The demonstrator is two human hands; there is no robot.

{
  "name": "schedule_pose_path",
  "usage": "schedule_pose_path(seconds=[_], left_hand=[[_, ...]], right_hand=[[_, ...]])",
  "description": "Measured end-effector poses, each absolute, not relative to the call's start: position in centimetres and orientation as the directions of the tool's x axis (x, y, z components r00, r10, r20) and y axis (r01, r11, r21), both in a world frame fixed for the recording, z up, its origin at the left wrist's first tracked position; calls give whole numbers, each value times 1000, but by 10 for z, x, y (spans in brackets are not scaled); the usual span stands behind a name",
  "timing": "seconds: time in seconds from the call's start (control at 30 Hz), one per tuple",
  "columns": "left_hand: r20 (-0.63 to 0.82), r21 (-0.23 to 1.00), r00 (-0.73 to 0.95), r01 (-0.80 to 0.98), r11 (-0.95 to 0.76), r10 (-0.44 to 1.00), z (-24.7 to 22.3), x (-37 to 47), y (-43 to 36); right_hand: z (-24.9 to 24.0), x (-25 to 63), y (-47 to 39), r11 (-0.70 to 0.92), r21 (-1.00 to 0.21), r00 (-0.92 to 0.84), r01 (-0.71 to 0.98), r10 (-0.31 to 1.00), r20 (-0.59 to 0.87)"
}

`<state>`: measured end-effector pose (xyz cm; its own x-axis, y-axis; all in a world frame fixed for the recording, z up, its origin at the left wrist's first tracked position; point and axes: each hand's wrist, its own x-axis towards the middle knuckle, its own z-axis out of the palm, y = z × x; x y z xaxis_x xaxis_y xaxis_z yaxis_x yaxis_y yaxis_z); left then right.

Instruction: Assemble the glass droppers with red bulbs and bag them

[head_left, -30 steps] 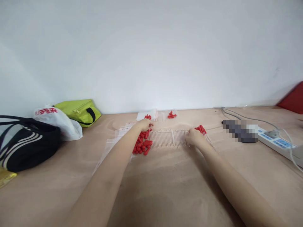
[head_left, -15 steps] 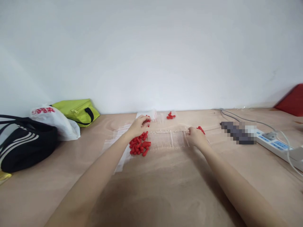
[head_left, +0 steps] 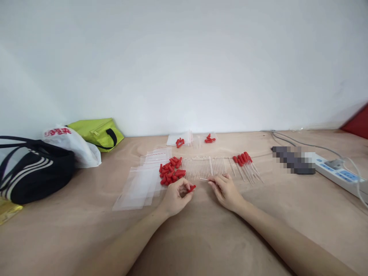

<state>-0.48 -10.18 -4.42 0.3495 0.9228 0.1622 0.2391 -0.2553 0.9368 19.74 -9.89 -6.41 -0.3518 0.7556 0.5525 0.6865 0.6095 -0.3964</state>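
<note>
Between the thumb and fingers of my left hand (head_left: 177, 196) is a red rubber dropper bulb (head_left: 191, 188), its narrow end toward the right. My right hand (head_left: 227, 191) pinches a thin glass dropper tube (head_left: 204, 179), whose end points left at the bulb; the two are apart. Behind my hands a row of glass tubes (head_left: 201, 168) lies side by side on the wooden table (head_left: 184, 237). Left of the row is a pile of loose red bulbs (head_left: 171, 171). On the right lie several droppers with red bulbs fitted (head_left: 243, 159).
Overlapping clear zip bags (head_left: 135, 188) lie left of the pile. Two small bulb groups (head_left: 180, 142) (head_left: 209, 138) sit near the wall. Bags stand at left: a black bag (head_left: 43, 176), a white plastic bag (head_left: 74, 149) and a lime pouch (head_left: 97, 132). A power strip (head_left: 339, 174) and cables are at right.
Both hands have come nearer to me and closer together. My left hand has brought a red bulb from the pile area, my right hand a glass tube from the row's right end.
</note>
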Motion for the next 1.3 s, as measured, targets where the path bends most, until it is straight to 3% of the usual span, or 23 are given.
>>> schedule_pose_path(seconds=[0.2, 0.63, 0.97, 1.3], left_hand=[[87, 958, 350, 228, -175, 933, -45, -6, -103], [108, 921, 393, 307, -241, 913, -43, -6, -104], [316, 743, 416, 451, -495, 853, -40, -8, -102], [372, 532, 536, 546, -647, 758, -43, -8, -97]], right_hand=[[-62, 197, -104, 673, -361, -426, 646, 710, 561], [-61, 194, -107, 709, -272, -478, 651, 661, 578], [-61, 196, -105, 736, -270, -524, 621, 646, 555], [-61, 195, -99, 713, -207, -549, 670, 664, 508]])
